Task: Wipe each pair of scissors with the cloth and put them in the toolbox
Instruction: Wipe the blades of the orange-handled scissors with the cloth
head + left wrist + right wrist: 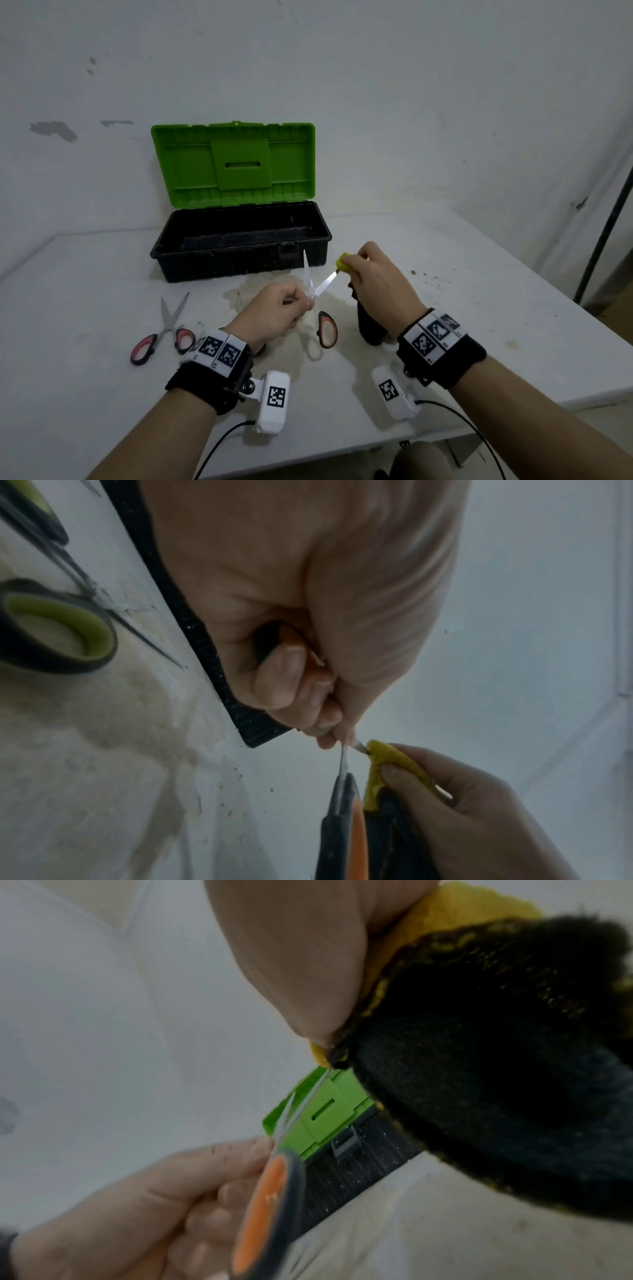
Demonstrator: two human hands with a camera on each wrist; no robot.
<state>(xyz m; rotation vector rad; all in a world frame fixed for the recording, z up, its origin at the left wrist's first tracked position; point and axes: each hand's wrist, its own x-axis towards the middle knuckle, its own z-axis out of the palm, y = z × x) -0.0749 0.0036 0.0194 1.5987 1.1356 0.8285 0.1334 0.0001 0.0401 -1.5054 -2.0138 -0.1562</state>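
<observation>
Risk concentrates at the blades. Orange-handled scissors point(317, 301) are held open above the table point(479, 308), one blade pointing up toward the toolbox point(239, 240), the other angled toward the right hand point(373, 274). The left hand point(274, 313) grips one handle loop with curled fingers; the second loop hangs free below it. The right hand pinches a yellow-and-black cloth point(343, 262) around the tip region of the angled blade, with the black remainder of the cloth hanging below the hand.

Probable faults:
- Cut through the cloth: a stroke along the edge rather than the flat could slice fabric or a fingertip beneath it.
- Blade closure: the free loop is unsupported, so pressure on the wiped blade could swing the pair shut toward the left fingers.
- Slip: a one-loop grip gives little resistance to twisting.

Two further pairs lie on the table: red-handled scissors point(161, 332) left of the left hand, and green-handled scissors point(58, 631) seen in the left wrist view only. The toolbox stands open behind the hands, lid raised; no scissors are visible inside.

Limits of view: the wrapped blade tip is hidden by the cloth. Right fingertips are largely covered. The toolbox floor is dark and only partly visible. The right wrist view is blurred.
</observation>
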